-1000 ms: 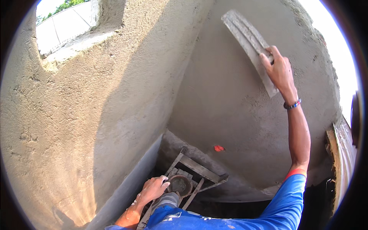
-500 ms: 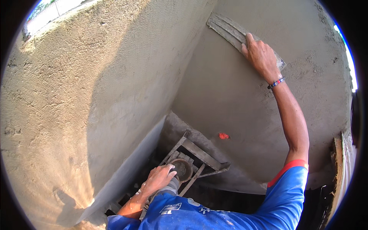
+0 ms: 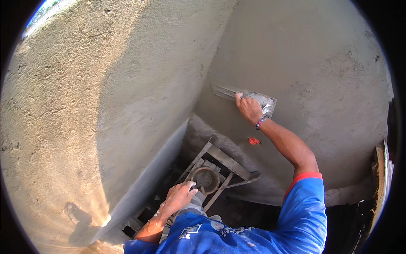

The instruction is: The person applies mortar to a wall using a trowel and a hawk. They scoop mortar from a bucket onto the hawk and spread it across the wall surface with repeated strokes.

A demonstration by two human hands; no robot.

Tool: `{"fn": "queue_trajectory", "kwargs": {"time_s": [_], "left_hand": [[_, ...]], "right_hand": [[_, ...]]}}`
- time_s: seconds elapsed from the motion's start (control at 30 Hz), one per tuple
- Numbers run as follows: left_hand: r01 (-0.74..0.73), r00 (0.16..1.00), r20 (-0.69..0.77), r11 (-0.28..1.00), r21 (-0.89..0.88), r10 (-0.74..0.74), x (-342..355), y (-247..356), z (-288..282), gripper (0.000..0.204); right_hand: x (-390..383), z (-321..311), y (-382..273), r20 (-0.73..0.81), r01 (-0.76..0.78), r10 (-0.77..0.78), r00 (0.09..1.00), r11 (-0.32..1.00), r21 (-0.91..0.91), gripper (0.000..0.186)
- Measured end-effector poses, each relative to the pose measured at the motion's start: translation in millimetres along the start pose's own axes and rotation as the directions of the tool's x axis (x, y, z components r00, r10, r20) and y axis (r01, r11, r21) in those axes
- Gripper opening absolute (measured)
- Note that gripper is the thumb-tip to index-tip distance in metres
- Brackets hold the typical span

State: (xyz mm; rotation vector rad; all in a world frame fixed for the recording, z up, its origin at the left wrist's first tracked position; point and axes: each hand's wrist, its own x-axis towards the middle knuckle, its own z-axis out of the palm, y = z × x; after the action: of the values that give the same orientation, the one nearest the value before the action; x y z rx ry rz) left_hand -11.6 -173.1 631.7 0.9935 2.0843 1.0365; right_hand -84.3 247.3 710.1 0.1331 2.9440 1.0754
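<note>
My right hand (image 3: 249,109) grips a long, flat plastering trowel (image 3: 226,91) smeared with grey mortar. The trowel's blade lies against the grey rendered wall (image 3: 296,55) ahead, near the corner with the left wall. Lower down, my left hand (image 3: 178,198) hangs loosely curled in front of my leg, fingers slightly apart, with no held thing visible. Just beyond its fingertips is a round bucket (image 3: 217,182) with some grey mortar inside.
The left wall (image 3: 139,106) has rough sunlit render beside a shaded, smoother part. A wooden frame (image 3: 230,163) surrounds the bucket below. A small orange-red patch (image 3: 254,141) shows in the facing wall under my right forearm. A rough board edge (image 3: 379,182) stands at far right.
My right hand has brought the trowel down the wall, from high up to a lower spot, turning it nearer to level. My left hand has barely moved.
</note>
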Motion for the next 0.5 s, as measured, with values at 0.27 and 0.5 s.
{"fn": "queue_trajectory", "kwargs": {"time_s": [0.27,0.5], "left_hand": [[0.178,0.981,-0.083,0.984,0.023,-0.176,-45,-32,-11,0.037],[0.156,0.988,-0.006,0.982,0.11,-0.156,-22,-33,-14,0.036]], "right_hand": [[-132,143,-61,0.314,-0.031,-0.087,0.946,0.935,0.353,0.028],[-145,-20,-25,0.508,-0.497,-0.369,0.778,-0.857,0.138,0.04]]}}
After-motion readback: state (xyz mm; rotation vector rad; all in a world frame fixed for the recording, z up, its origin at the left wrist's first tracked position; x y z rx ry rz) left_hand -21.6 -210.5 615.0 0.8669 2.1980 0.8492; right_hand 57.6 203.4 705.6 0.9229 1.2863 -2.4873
